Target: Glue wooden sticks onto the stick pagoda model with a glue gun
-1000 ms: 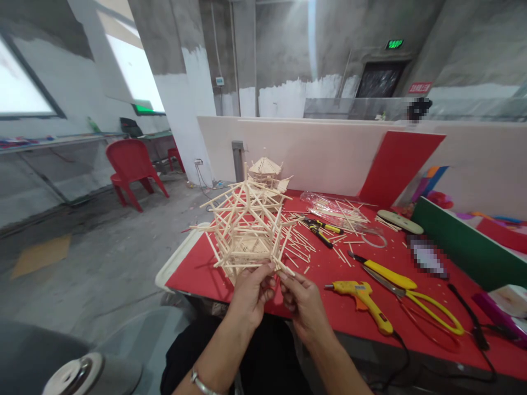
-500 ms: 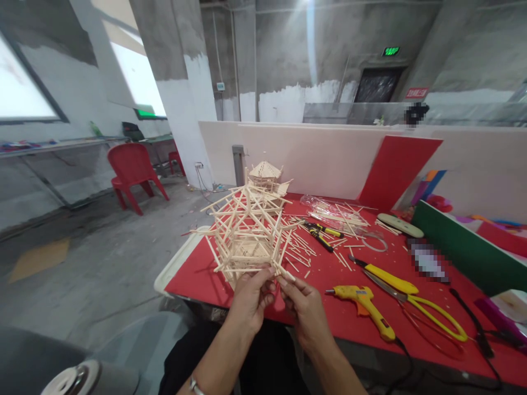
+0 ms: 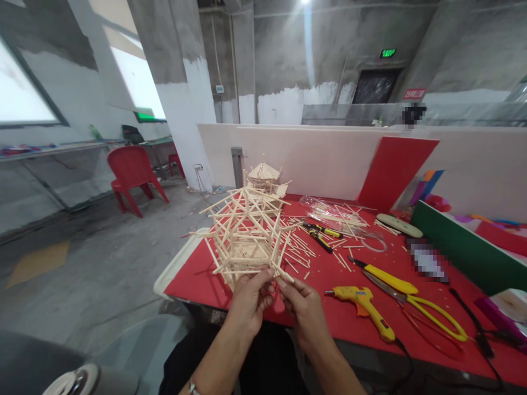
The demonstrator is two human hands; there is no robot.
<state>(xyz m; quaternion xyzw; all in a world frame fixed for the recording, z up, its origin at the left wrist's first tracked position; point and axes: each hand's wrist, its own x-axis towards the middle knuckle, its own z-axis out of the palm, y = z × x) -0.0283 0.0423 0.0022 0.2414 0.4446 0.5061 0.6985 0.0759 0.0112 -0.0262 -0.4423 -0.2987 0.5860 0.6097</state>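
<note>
An openwork pavilion model [image 3: 247, 207] made of thin wooden sticks stands near the front edge of the red tabletop. My left hand [image 3: 253, 293] pinches its near right corner between thumb and fingers. Close beside it, my right hand [image 3: 304, 302] is closed on the outer end of a short wooden stick [image 3: 284, 274] that juts from that same corner. The fingertips cover the joint, so I cannot see whether the stick is fixed there. A finished-looking stick pavilion [image 3: 264, 173] with a pointed roof is behind the model.
Loose sticks [image 3: 299, 248] lie right of the model, by yellow-black pliers [image 3: 319, 236]. A yellow glue gun [image 3: 362, 302], a yellow cutter [image 3: 391, 278] and yellow-handled scissors [image 3: 436, 317] lie right of my hands. A green board [image 3: 465, 249] edges the right side.
Both hands keep their grip at the model's near right corner, with hardly any movement. The view has shifted very slightly.
</note>
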